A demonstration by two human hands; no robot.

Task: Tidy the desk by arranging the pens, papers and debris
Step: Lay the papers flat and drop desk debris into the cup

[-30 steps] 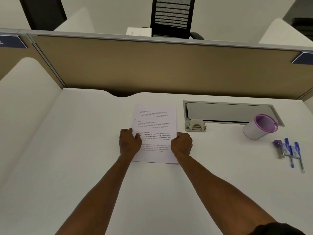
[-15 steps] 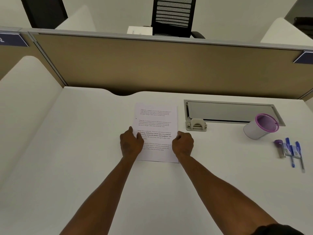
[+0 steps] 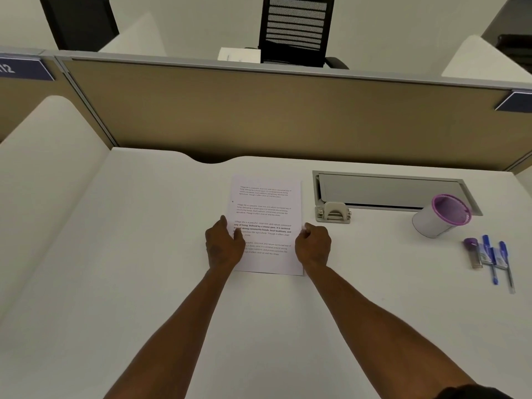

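Note:
A stack of printed white papers (image 3: 266,208) lies flat in the middle of the white desk (image 3: 115,283). My left hand (image 3: 223,246) grips its left edge, thumb on top of the sheet. My right hand (image 3: 313,246) holds its right edge with curled fingers. At the far right lie two blue pens (image 3: 498,262) side by side, with a small purple-capped tube (image 3: 473,251) just left of them. A white mesh pen cup with a purple rim (image 3: 440,216) stands behind the pens.
A grey cable hatch (image 3: 394,191) is set into the desk right of the papers, with a small metal clip part (image 3: 332,214) at its front left. A tan partition (image 3: 288,116) closes the back, a white side panel (image 3: 43,168) the left. A black chair (image 3: 296,30) stands beyond.
Both hands stay on the paper's side edges. The view has shifted slightly; the papers and hands have hardly moved.

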